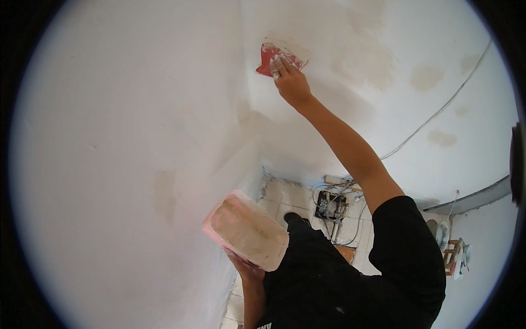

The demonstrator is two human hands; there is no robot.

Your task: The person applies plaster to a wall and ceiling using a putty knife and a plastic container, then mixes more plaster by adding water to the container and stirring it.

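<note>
Black T-shirt on me nearest, pale lettering at the lower edge, dark trousers beyond it. Left grip low, just ahead of my body, has hold of the pink tray from underneath; fingers mostly hidden, can't tell how far they curl. Tray tilted, its face coated with beige paste, pink showing round the rim.

Right arm stretched up and forward, bare below the short sleeve. Right grip closed on the red spreader, fingers bunched on its back and smeared whitish; thumb unclear. Spreader against the right-hand wall, high up, just right of the corner; paste along its upper edge, beige smear beside it.

Left-hand wall pale, a few faint marks. Right-hand wall has more beige patches and a thin cable running down across it.

Down below: dark shoe on the tiled floor, near a messy dark box with cables around it. Off to the right, a small wooden stool with clutter on and beside it, details too small.
</note>
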